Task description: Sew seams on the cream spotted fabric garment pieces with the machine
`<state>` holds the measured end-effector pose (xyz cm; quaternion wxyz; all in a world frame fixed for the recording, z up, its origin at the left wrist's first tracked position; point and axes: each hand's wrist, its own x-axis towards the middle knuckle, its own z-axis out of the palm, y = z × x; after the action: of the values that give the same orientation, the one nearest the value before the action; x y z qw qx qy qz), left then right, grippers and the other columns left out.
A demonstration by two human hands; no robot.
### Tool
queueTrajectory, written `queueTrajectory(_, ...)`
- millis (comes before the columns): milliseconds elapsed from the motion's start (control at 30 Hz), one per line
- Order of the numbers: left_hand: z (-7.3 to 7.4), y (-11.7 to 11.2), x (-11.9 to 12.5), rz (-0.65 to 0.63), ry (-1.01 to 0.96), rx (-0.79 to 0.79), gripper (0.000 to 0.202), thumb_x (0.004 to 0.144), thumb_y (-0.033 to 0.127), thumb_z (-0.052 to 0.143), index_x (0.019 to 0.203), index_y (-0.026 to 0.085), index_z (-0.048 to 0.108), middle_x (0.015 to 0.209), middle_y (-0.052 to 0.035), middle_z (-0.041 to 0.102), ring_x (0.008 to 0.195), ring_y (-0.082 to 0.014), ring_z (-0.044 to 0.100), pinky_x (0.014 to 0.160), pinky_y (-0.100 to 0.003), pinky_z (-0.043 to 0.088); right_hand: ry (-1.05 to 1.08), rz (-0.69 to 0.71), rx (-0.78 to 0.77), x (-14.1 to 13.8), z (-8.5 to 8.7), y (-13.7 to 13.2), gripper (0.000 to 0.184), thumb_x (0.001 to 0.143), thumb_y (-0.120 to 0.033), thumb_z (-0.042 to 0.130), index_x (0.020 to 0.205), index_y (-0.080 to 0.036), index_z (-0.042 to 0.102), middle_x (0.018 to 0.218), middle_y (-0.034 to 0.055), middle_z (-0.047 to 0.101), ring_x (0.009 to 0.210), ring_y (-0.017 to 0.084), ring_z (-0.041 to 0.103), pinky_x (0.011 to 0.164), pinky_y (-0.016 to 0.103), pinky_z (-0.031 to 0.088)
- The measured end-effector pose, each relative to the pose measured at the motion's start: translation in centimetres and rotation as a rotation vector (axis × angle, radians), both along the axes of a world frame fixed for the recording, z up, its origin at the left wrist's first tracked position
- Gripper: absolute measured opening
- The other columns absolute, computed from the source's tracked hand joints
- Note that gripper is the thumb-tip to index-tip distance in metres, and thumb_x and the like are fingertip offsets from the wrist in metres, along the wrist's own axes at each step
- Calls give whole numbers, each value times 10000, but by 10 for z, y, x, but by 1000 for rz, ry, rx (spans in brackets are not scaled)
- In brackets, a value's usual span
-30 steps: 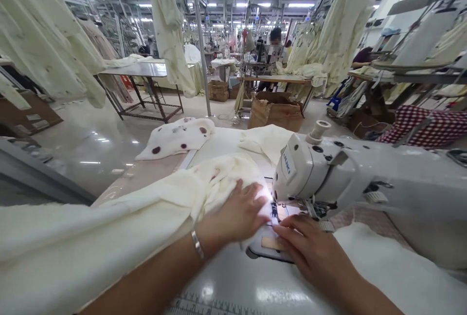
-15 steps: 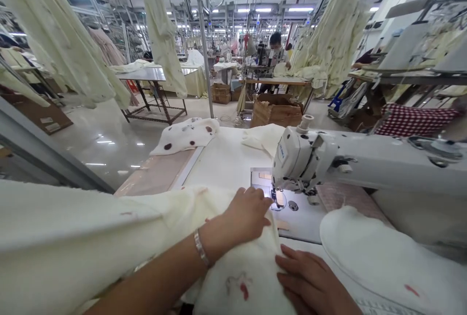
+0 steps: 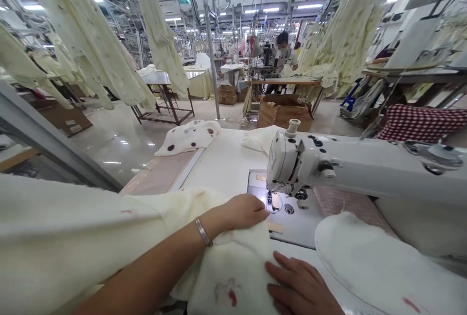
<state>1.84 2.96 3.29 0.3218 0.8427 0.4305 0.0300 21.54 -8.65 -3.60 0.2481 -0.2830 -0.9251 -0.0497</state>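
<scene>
My left hand (image 3: 239, 213) lies on a cream fabric piece (image 3: 127, 227) spread over the sewing table (image 3: 226, 164), fingers pressed down on it just left of the presser foot (image 3: 274, 201). My right hand (image 3: 301, 288) rests flat on the same cream fabric near the front edge, beside a small red print (image 3: 230, 295), fingers stretched out. The white sewing machine (image 3: 328, 164) reaches across from the right, its lamp lighting the needle plate (image 3: 292, 215). A bracelet (image 3: 203, 231) circles my left wrist.
A spotted white piece (image 3: 189, 136) and another cream piece (image 3: 260, 138) lie at the table's far end. More white fabric (image 3: 379, 266) lies at the right front. Cream garments (image 3: 87, 42) hang overhead. A seated person (image 3: 280, 52), cardboard boxes (image 3: 284, 110) and tables stand beyond.
Both hands have drawn the cream fabric back toward me, away from the needle; the needle plate now shows bare. My right hand left the presser foot area and dropped to the front edge.
</scene>
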Motion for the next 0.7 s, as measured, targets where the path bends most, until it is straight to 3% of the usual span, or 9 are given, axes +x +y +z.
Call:
queueTrajectory(267,4,8,-2,49,6,-226,419,840,494,397,564,178,397,543,27,394,515,-116,365,483,-241,290,-6,-50,-41,-4,12,-6,201,835,-153,526,970,-250,639,1116,1,651,1126,199,547,836,339,516)
queueTrajectory(400,7,6,-6,61,-12,-276,438,833,542,386,600,173,421,577,22,414,521,-113,374,470,-235,300,52,-64,-26,-7,19,-8,202,834,-140,491,913,-239,649,1046,13,680,1074,191,584,821,320,521)
queueTrajectory(700,2,6,-12,66,-78,-325,484,803,608,406,601,170,454,550,29,396,494,-109,360,448,-233,298,33,-130,-158,-11,26,-14,126,819,-251,591,925,-257,657,1039,24,682,1083,214,579,871,322,496)
